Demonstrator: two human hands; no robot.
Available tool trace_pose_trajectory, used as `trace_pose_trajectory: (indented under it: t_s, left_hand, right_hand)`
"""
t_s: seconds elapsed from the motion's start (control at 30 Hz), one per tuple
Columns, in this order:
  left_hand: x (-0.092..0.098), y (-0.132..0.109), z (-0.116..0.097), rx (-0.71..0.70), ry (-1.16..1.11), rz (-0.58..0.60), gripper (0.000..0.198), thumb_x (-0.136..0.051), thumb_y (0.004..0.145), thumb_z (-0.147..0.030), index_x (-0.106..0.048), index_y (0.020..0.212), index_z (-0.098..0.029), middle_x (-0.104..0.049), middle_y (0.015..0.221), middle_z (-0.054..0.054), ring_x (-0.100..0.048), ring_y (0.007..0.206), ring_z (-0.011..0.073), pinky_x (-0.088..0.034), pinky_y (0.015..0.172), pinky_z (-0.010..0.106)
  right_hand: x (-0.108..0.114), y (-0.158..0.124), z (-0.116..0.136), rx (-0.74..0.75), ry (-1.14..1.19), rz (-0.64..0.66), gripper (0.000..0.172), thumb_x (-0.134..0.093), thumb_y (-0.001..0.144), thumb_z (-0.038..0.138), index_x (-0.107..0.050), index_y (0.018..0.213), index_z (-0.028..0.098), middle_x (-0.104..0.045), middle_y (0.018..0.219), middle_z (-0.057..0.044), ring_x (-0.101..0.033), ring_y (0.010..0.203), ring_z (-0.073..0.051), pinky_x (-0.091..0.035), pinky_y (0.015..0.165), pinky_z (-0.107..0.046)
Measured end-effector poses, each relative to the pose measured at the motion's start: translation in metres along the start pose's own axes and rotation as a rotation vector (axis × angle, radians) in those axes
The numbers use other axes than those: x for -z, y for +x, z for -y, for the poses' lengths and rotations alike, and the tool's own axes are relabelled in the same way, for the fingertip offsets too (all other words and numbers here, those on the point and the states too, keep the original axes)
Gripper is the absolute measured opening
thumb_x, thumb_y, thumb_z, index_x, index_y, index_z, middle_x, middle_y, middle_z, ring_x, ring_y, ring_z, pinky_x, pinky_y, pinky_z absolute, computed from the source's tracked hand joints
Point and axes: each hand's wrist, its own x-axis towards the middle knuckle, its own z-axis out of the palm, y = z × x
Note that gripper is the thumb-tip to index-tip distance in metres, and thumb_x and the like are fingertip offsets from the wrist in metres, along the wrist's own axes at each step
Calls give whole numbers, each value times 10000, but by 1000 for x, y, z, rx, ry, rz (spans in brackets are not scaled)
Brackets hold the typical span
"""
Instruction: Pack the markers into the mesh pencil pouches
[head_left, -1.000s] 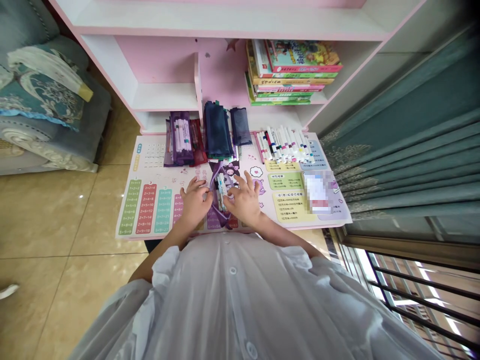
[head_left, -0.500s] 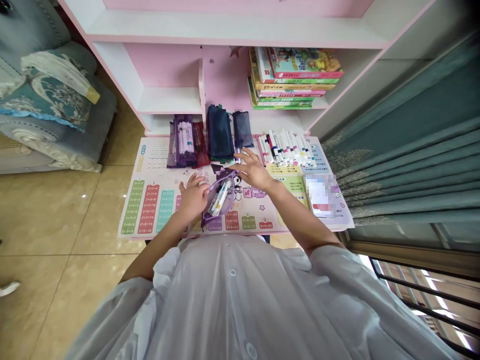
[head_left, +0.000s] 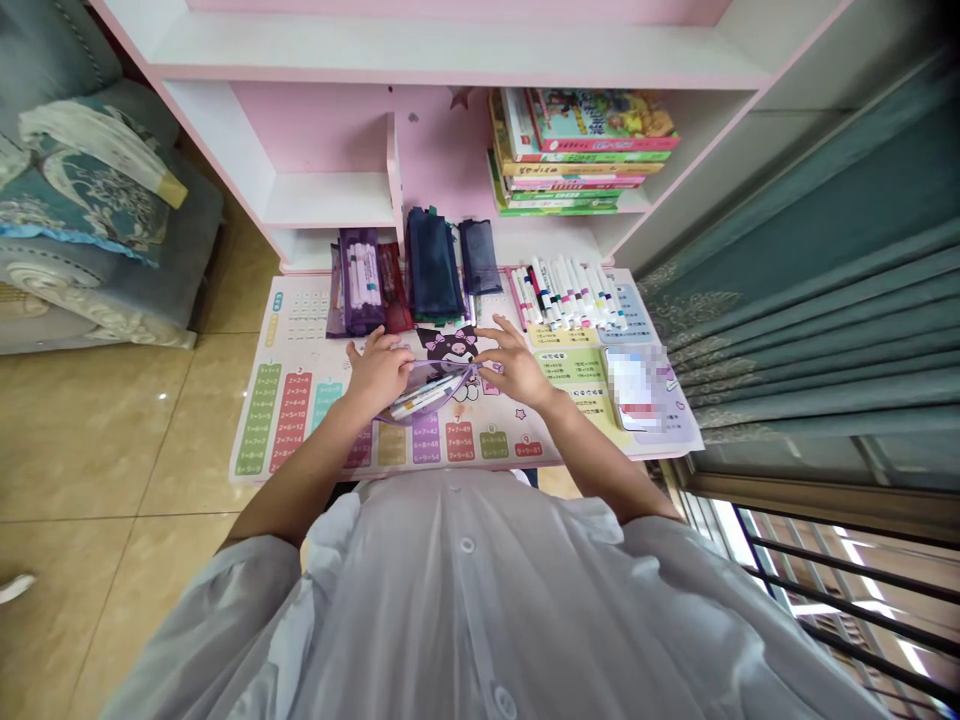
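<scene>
A purple mesh pencil pouch [head_left: 444,408] lies nearly sideways between my hands, with several white pens [head_left: 429,393] inside. Its upper left part is pinched by my left hand [head_left: 377,374], thumb and index together, the other fingers loosely spread. At the pouch's right corner, my right hand [head_left: 519,370] grips the edge between thumb and fingertips. Beyond the hands rest a purple pouch of markers [head_left: 363,280], a red pouch [head_left: 391,285], a dark blue pouch [head_left: 433,265] and a smaller dark pouch [head_left: 480,257].
Several white markers [head_left: 574,292] lie in a row at the back right of the desk [head_left: 517,445], which has a printed mat. A phone [head_left: 636,388] sits near the right edge. Stacked books [head_left: 585,150] stand on the shelf. A curtain [head_left: 810,270] hangs at right.
My right hand has come down and back onto the pouch's right corner. The pouch has swung from a steep slant to nearly sideways, its pens turning with it.
</scene>
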Motion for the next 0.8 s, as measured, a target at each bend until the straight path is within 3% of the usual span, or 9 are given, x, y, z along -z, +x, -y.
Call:
trace_pose_trajectory:
  t_s: [0.17,0.27,0.33,0.5,0.8]
  left_hand:
    - [2,1,-8,8,-40,-173,77,-668,840,-265,-740,865,-261,-625,1348,89,-369,1453,410,-149,1153,790]
    - [-1,-10,-25,-14,-108,-328,103,-636,886,-315,-722,883,-259,-634,1336,88,-398,1444,377,-180,1168,731]
    - [-7,-21,-39,-62,-142,-370,141,-651,889,-381,-715,849,-262,-650,1311,72,-418,1433,357,-187,1179,694]
    - [-25,-36,-58,-213,-124,-238,225,-823,737,-427,-728,884,-286,-633,1354,66,-412,1425,389,-165,1170,724]
    - [-31,-33,-65,-324,-38,-247,107,-748,816,-310,-743,921,-289,-626,1372,79,-388,1446,384,-161,1142,761]
  right_hand:
    - [-9,-22,7,-122,65,-138,53,-715,812,236,-768,818,243,-642,1356,-70,-371,1481,-360,-378,1193,-620]
    - [-12,-29,17,-170,51,-193,46,-715,802,237,-759,789,240,-651,1337,-76,-375,1476,-366,-377,1189,-627]
    - [-15,-33,26,-202,31,-221,45,-713,799,234,-752,777,238,-651,1338,-78,-364,1481,-368,-377,1187,-630]
    - [-25,-41,41,-257,41,-267,54,-701,794,217,-735,754,228,-651,1337,-87,-345,1493,-367,-388,1178,-626]
    - [-25,-44,44,-280,91,-252,47,-725,780,212,-732,746,242,-650,1347,-72,-334,1503,-352,-360,1198,-622]
